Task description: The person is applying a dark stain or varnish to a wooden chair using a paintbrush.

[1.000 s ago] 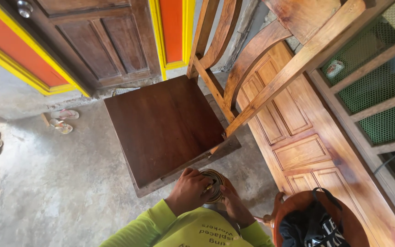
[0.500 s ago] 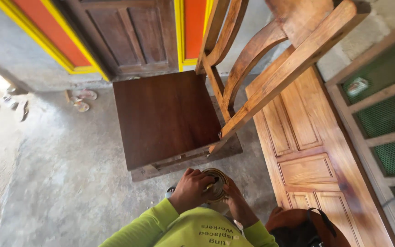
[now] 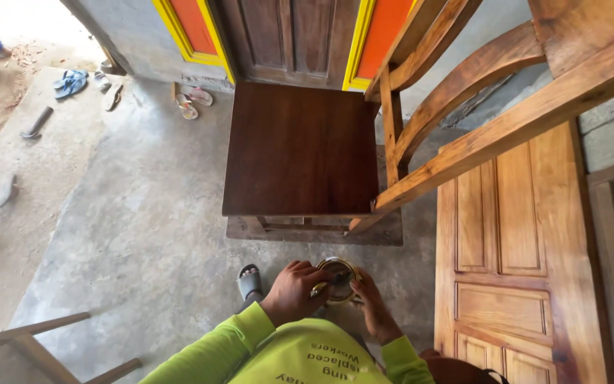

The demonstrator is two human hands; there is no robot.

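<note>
right now both hands working together at small round tin (image 3: 338,279), low in front of body, above concrete floor. left hand (image 3: 294,290) gripping tin's side, right hand (image 3: 371,299) cupping opposite side. dark wooden chair (image 3: 300,149) standing just beyond, seat looking already stained; frame paler, prob. unfinished.

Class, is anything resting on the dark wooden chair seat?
No: the dark chair seat is bare, and both hands hold a small round tin below it.

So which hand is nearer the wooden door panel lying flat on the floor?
Right. The right hand sits on the tin's side facing the door panel; the left hand is on the far side, farther away.
</note>
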